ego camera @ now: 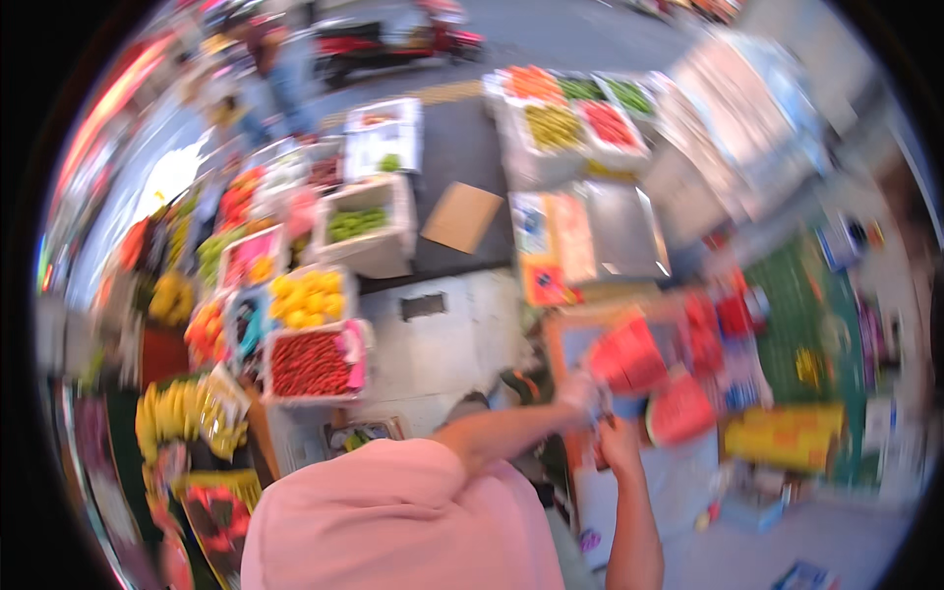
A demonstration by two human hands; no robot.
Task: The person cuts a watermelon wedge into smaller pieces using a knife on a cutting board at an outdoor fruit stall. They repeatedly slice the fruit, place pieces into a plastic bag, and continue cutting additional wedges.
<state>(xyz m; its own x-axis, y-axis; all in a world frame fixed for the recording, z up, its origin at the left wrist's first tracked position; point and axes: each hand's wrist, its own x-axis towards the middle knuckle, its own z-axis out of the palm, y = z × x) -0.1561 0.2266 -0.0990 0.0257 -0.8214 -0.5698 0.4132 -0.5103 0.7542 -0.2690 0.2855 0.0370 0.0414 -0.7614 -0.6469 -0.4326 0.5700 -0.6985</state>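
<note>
My left hand [579,392] reaches across my body to the edge of a cut piece of watermelon [627,355]. It looks whitish, perhaps from a thin plastic glove, and motion blur hides whether its fingers grip the piece. Just below, my right hand [618,441] has its fingers curled around a thin dark object [608,420], perhaps a handle; the rest of it cannot be made out. A second watermelon piece [682,410], red flesh up with a pale rind, lies to the right of the hands. Both pieces are over an orange-edged work table [558,335].
Foam boxes of dark red fruit [310,366], yellow fruit [306,297] and green fruit [357,223] stand at left. Bananas [168,411] lie beyond. Ahead are a metal tray [622,228] and several produce boxes [552,125]. A person [280,81] and a red vehicle [398,44] are in the street.
</note>
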